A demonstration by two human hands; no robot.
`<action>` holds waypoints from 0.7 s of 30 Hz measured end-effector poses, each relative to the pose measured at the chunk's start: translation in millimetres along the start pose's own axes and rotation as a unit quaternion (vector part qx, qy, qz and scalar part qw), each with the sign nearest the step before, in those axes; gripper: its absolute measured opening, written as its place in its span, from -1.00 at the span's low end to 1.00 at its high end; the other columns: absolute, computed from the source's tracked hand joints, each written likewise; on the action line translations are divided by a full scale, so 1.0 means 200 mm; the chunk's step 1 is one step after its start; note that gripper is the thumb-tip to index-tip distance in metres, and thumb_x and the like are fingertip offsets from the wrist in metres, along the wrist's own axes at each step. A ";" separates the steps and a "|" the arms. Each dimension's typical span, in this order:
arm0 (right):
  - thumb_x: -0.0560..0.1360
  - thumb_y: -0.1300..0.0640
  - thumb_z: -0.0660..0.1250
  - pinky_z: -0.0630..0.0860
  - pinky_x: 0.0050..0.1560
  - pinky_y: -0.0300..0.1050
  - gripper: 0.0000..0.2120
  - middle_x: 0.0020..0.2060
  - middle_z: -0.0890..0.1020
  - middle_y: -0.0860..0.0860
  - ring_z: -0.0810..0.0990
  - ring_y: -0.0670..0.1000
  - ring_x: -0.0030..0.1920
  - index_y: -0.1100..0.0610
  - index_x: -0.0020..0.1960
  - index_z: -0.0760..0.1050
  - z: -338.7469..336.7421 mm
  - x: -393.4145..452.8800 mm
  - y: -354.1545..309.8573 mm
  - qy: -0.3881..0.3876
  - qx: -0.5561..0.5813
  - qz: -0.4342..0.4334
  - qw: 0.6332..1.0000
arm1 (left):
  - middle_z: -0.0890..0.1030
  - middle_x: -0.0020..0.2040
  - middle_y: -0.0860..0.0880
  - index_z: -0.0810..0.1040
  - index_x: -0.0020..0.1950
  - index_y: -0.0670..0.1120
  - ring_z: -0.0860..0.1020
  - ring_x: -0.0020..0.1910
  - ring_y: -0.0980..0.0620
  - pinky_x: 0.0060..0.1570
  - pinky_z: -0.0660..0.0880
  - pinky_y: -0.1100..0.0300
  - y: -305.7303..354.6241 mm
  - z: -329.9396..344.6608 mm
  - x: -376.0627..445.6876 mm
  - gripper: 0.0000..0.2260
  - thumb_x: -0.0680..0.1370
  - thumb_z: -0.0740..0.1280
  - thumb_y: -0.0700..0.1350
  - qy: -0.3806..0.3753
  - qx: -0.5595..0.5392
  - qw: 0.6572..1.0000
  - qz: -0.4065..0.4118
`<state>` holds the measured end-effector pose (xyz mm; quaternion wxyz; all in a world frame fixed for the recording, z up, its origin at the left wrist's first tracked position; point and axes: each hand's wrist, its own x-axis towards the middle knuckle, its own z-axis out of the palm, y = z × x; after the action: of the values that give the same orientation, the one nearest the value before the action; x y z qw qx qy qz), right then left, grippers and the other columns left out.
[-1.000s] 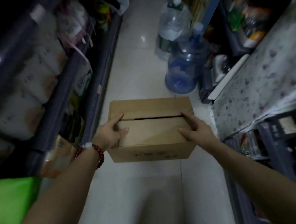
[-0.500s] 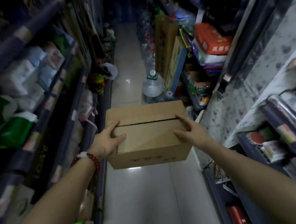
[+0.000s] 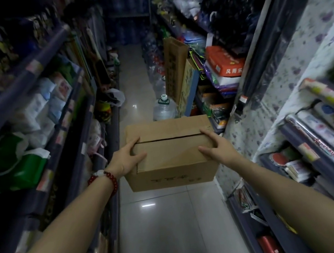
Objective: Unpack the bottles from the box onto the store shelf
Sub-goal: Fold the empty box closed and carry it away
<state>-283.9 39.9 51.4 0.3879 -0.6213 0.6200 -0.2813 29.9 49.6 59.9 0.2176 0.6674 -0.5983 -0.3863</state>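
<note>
Head view: left hand [image 3: 126, 161] and right hand [image 3: 215, 148], one at each short end of cardboard box [image 3: 170, 154]; grip on both sides with thumbs laid over the top, fingers wrapped down the end walls and out of sight. Box carried level, mid-aisle, clear of floor [image 3: 162, 225], between left shelf [image 3: 53, 131] and right shelf [image 3: 309, 147]. Flaps closed, centre seam showing dark, no bottles visible. Stiff corrugated walls, dry, unlikely to slip. Probably fairly heavy if full; contents possibly breakable. Best held low on the ends or beneath; top flaps unfit for lifting. Water jug [image 3: 164, 108] standing beyond.
</note>
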 end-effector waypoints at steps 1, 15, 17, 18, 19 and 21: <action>0.49 0.00 0.40 0.46 0.29 0.03 -0.42 0.34 0.38 -0.01 0.43 0.09 0.29 -0.17 0.45 0.29 0.00 0.04 0.01 -0.005 0.002 0.004 1.000 | 0.38 0.44 -0.10 0.22 0.50 0.15 0.36 0.40 -0.11 0.38 0.28 0.10 0.00 0.00 0.04 -0.39 0.49 0.37 0.10 -0.003 0.000 1.000 -0.002; 0.49 0.03 0.41 0.44 0.23 -0.12 -0.41 0.44 0.33 0.03 0.37 0.10 0.38 -0.11 0.46 0.29 0.02 1.21 -0.08 -0.083 0.019 0.010 0.996 | 0.36 0.45 -0.11 0.25 0.49 0.13 0.35 0.40 -0.12 0.39 0.27 0.13 0.06 -0.23 1.03 -0.41 0.50 0.38 0.07 0.018 -0.013 0.998 -0.062; 0.49 0.03 0.41 0.39 0.18 -0.18 -0.41 0.45 0.32 0.03 0.35 0.10 0.39 -0.11 0.46 0.30 0.03 1.38 -0.13 -0.086 0.010 0.006 0.996 | 0.36 0.45 -0.13 0.24 0.50 0.14 0.34 0.41 -0.15 0.37 0.25 0.14 0.06 -0.28 1.16 -0.41 0.51 0.37 0.07 0.027 -0.012 0.997 -0.074; 0.50 0.04 0.41 0.38 0.18 -0.18 -0.41 0.45 0.32 0.03 0.34 0.10 0.40 -0.10 0.47 0.30 0.04 1.45 -0.15 -0.091 0.012 0.005 0.996 | 0.35 0.45 -0.14 0.23 0.50 0.14 0.33 0.42 -0.15 0.36 0.24 0.14 0.06 -0.30 1.22 -0.41 0.51 0.37 0.07 0.032 -0.017 0.996 -0.078; 0.50 0.04 0.41 0.39 0.21 -0.16 -0.41 0.46 0.30 0.03 0.32 0.10 0.41 -0.09 0.47 0.29 0.05 1.53 -0.18 -0.098 0.017 0.005 0.995 | 0.34 0.46 -0.15 0.23 0.50 0.14 0.32 0.42 -0.16 0.36 0.24 0.15 0.06 -0.33 1.29 -0.40 0.50 0.37 0.07 0.033 -0.021 0.996 -0.081; 0.50 0.05 0.41 0.38 0.33 -0.07 -0.40 0.48 0.27 0.03 0.28 0.11 0.45 -0.08 0.48 0.29 0.07 1.67 -0.20 -0.107 0.026 0.006 0.994 | 0.32 0.46 -0.16 0.24 0.50 0.14 0.31 0.43 -0.15 0.35 0.23 0.17 0.04 -0.39 1.43 -0.40 0.50 0.38 0.06 0.030 -0.027 0.996 -0.084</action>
<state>-225.1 -291.7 33.2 0.4695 -0.6336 0.5715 -0.2269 80.7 -241.0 40.3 0.2206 0.7204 -0.5230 -0.3985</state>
